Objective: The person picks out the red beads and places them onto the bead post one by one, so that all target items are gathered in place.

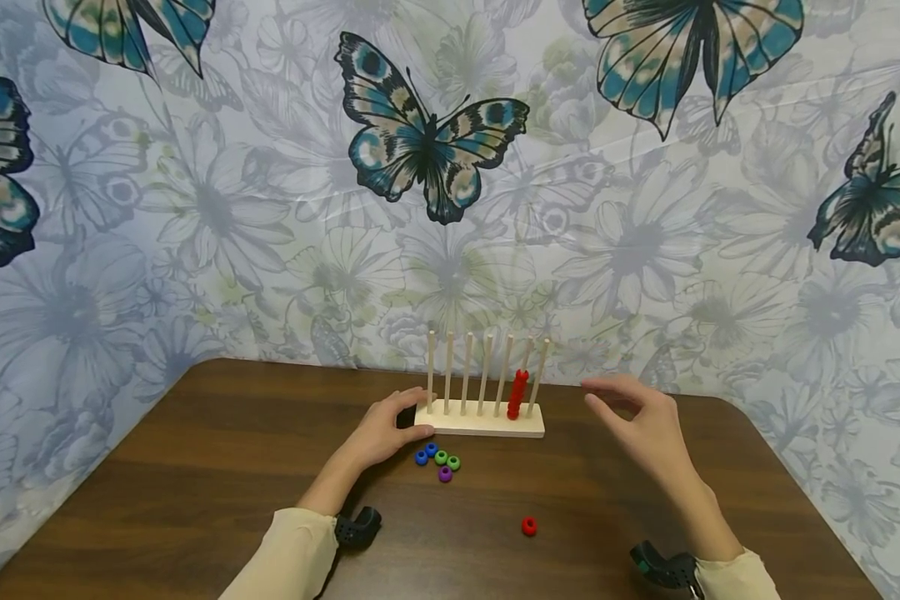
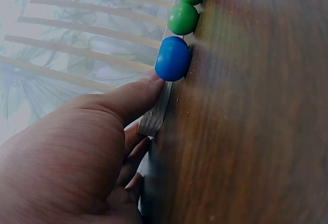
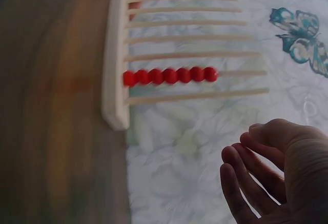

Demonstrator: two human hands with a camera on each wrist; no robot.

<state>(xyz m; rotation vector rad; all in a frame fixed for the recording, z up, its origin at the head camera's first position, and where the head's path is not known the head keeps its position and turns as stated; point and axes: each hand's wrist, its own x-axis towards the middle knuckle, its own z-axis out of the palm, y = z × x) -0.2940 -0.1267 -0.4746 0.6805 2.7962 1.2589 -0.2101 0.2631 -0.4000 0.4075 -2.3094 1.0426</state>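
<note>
A pale wooden peg rack (image 1: pixel 487 424) with several upright pegs stands near the table's back edge. My left hand (image 1: pixel 378 430) grips its left end, thumb at the front and fingers behind; in the left wrist view the thumb lies close to a blue bead (image 2: pixel 173 59). A stack of several red beads (image 1: pixel 518 395) sits on the second peg from the right. To the right of the rack, apart from it, my right hand (image 1: pixel 645 429) is raised with loosely bent fingers; the right wrist view shows nothing in it.
In front of the rack lie two blue beads (image 1: pixel 421 457), two green beads (image 1: pixel 441 457) and a purple bead (image 1: pixel 446 474). A single red bead (image 1: pixel 529 526) rests nearer me on the brown table (image 1: pixel 195 467). A butterfly-patterned cloth (image 1: pixel 270 275) hangs behind.
</note>
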